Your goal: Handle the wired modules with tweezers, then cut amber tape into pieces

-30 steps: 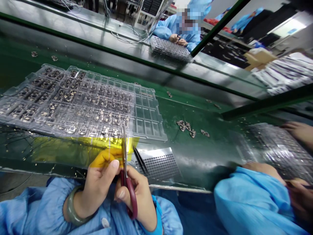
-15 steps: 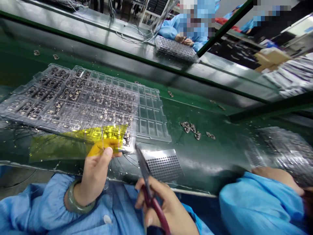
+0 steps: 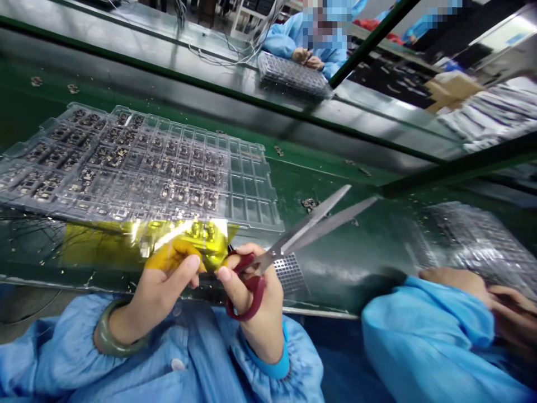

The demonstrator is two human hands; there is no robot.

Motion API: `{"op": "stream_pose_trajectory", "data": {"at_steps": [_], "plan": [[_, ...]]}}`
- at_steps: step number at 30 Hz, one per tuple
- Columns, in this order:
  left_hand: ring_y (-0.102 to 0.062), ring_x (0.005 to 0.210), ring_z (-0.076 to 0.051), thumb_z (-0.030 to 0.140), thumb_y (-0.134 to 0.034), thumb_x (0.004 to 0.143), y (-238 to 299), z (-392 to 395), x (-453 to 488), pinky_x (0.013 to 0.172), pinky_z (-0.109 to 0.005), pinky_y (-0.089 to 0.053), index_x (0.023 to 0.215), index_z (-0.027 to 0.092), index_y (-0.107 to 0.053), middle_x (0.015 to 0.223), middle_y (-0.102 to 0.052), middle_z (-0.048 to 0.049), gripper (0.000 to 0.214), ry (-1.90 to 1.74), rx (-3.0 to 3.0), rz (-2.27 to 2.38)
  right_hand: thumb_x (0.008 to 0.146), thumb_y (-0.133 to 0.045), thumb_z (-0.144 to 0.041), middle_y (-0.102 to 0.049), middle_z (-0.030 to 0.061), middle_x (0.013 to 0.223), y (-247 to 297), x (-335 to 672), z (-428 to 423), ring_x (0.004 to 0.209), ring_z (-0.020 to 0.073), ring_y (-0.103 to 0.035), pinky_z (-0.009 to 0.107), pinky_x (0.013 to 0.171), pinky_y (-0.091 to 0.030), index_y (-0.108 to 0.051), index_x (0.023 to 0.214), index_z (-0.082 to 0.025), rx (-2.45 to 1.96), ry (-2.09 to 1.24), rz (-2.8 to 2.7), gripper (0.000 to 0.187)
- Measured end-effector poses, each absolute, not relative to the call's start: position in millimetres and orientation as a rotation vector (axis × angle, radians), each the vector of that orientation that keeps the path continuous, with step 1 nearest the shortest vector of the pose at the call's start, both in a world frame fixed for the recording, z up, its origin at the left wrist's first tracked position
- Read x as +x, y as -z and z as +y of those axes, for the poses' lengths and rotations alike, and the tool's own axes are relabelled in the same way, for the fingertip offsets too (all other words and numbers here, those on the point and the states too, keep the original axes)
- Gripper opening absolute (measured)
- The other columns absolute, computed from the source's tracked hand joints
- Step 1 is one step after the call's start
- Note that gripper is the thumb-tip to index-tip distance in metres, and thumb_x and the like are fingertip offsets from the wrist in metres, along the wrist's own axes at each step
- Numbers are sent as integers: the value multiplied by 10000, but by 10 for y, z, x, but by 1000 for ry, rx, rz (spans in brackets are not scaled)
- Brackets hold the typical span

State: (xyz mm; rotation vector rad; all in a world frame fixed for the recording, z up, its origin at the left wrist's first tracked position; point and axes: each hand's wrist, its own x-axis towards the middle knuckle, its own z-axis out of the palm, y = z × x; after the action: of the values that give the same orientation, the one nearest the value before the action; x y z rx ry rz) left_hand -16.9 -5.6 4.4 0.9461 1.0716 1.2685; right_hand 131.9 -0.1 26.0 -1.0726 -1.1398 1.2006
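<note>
Head view: left hand [image 3: 163, 285] pinches the near edge of a sheet of yellow film [image 3: 201, 232], thumb on the near face, the other fingers behind it and tinted yellow through it. The film extends to both sides of this hand, directly beyond the fingertips, along the near edge of the clear compartment trays [image 3: 251, 184]; small circuit boards [image 3: 203, 198] sit in many of the compartments, and some show through the film. Right hand [image 3: 268, 308] is closed around the maroon handles of the scissors [image 3: 271, 257]; its thumb and index tips come together at the film's near right corner, though whether they grip the film there I cannot tell. Scissor blades spread apart, pointing away and to the right, clear of the film. The two hands are near each other, the film's near right part between them. Under the blades, a dark perforated sheet [image 3: 289, 274] lies on the green table [image 3: 335, 280], just beside the right hand; a cluster of small metal parts [image 3: 309, 204] lies beyond, partly covered by the blades. At far right, a co-worker's blue sleeve [image 3: 423, 330], well apart from both hands.
</note>
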Motion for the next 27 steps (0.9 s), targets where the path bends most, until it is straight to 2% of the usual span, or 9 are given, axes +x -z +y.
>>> {"op": "stream_pose_trajectory", "data": {"at_steps": [2,4,7,10,13,18,27], "plan": [[-591,610,-119,370,-618,907,-74,-28,-187,638,-233,-494,768,190,-647,641,-630,8,229,-1305,881,1149,875,-681,-455,-627,-19,814,-241,1404,-46,709,131,-569,237,688,-480,-533,1129,-287,-1039,-1197,-1198,339],[-594,625,-115,380,-629,898,-115,13,-181,642,-234,-498,792,192,-637,673,-638,15,215,-1407,776,1166,826,-616,-654,-607,22,906,-253,1511,-118,806,174,-563,283,760,-471,-510,1202,-269,-1033,-1243,-1316,548],[-600,626,-116,401,-651,876,-164,79,-154,617,-236,-502,826,196,-624,702,-647,21,213,-1551,642,1155,733,-567,-798,-582,38,915,-317,1696,-276,793,193,-547,297,742,-456,-500,1240,-236,-1103,-1448,-1571,759],[-616,662,-125,413,-674,852,-178,124,-133,621,-237,-505,855,200,-625,740,-663,17,219,-1628,582,1154,753,-521,-809,-616,48,860,-380,1841,-432,758,209,-573,316,740,-452,-511,1241,-211,-1225,-1546,-1745,772],[-639,762,-145,414,-687,837,-171,136,-113,716,-261,-525,876,198,-646,823,-687,-10,223,-1654,593,1189,763,-510,-808,-628,49,828,-398,1864,-472,732,211,-583,312,710,-456,-532,1230,-202,-1321,-1585,-1796,765],[-662,962,-208,395,-671,848,-167,91,-53,874,-324,-533,887,187,-678,976,-714,-67,212,-1620,622,1189,699,-528,-854,-591,5,738,-372,1631,-266,630,166,-532,283,614,-422,-536,1101,-202,-1153,-1734,-1746,765],[-690,900,-214,393,-692,828,-179,13,-32,831,-350,-576,876,186,-681,990,-729,-74,213,-1527,615,1164,742,-541,-810,-574,16,773,-384,1404,-108,666,165,-524,296,642,-433,-509,1107,-191,-1035,-1715,-1689,719]]}}
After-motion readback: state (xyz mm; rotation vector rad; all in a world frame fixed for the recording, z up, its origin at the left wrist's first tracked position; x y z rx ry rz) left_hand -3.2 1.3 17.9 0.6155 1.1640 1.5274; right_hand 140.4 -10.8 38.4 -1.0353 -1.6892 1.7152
